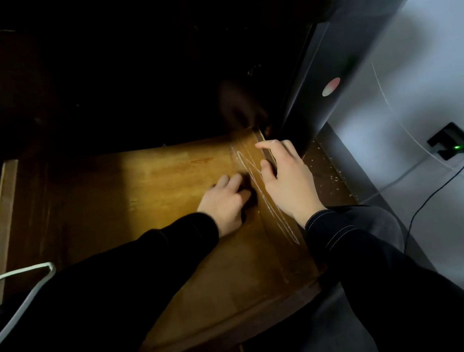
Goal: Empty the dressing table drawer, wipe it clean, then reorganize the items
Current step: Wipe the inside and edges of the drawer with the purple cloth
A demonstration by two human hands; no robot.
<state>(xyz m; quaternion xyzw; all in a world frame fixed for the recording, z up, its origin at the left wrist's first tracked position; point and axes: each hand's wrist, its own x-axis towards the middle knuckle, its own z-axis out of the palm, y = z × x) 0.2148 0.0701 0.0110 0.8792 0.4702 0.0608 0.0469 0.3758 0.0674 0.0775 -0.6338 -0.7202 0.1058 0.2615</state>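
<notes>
Below, both hands in a dim wooden drawer [86, 201], perhaps bare.

A small black plug-in charger block [451, 140] with a glowing green light sits in a socket on the pale grey wall [431, 61] at the right. A thin black cable [433, 193] runs from it down and leftward. At the left edge a white looped cord [16, 275] curves across. Pale crumbs [331, 174] speckle the dark strip right of the wood.
</notes>
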